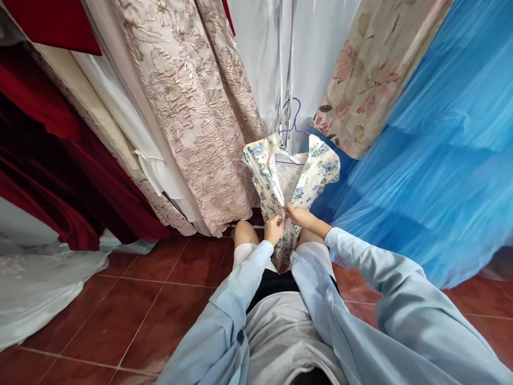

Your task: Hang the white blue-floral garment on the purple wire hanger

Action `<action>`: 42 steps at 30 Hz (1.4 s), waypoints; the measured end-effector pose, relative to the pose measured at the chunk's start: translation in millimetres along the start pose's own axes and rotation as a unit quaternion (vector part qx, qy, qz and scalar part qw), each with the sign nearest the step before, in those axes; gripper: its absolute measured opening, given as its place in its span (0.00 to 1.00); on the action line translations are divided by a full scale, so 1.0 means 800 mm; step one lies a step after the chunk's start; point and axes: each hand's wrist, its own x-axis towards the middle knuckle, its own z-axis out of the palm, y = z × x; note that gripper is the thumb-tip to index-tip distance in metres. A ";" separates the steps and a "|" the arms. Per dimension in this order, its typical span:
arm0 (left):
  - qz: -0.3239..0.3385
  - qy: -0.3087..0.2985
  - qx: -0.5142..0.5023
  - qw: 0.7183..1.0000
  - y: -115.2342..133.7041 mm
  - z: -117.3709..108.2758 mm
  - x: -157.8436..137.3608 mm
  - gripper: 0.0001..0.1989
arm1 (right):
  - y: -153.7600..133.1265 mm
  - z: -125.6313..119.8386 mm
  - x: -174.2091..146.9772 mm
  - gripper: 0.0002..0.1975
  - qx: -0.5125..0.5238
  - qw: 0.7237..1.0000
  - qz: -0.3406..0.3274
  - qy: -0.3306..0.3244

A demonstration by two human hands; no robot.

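A short-sleeved white garment with blue and yellow flowers (320, 166) hangs in front of me on a purple wire hanger (295, 115). Its front is parted at the neck in a deep V. My left hand (274, 229) has its fingers closed on one front edge, partway down the opening. Right beside it, my right hand (300, 215) pinches the other edge at nearly the same height. The fingertips almost meet, and any button or fastener between them is too small to make out. The garment's lower part hangs between my knees.
Pink brocade cloth (188, 117) and dark red velvet (80, 176) hang at the left. A blue tulle skirt (433, 160) and a floral panel (368, 80) hang at the right. White fabric (256, 48) is behind the hanger. Red tiles (160, 315) cover the floor.
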 end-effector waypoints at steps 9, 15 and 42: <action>0.055 0.034 0.031 0.997 0.002 0.007 -0.026 0.15 | 0.014 -0.029 -0.016 0.13 -0.031 0.999 -0.021 0.002; 0.078 0.058 0.011 0.995 0.004 0.017 -0.027 0.18 | 0.043 -0.102 0.004 0.17 -0.061 0.997 0.020 0.047; 0.134 0.043 0.027 0.990 0.007 -0.001 -0.035 0.16 | -0.026 -0.003 -0.006 0.12 0.515 0.836 0.188 -0.022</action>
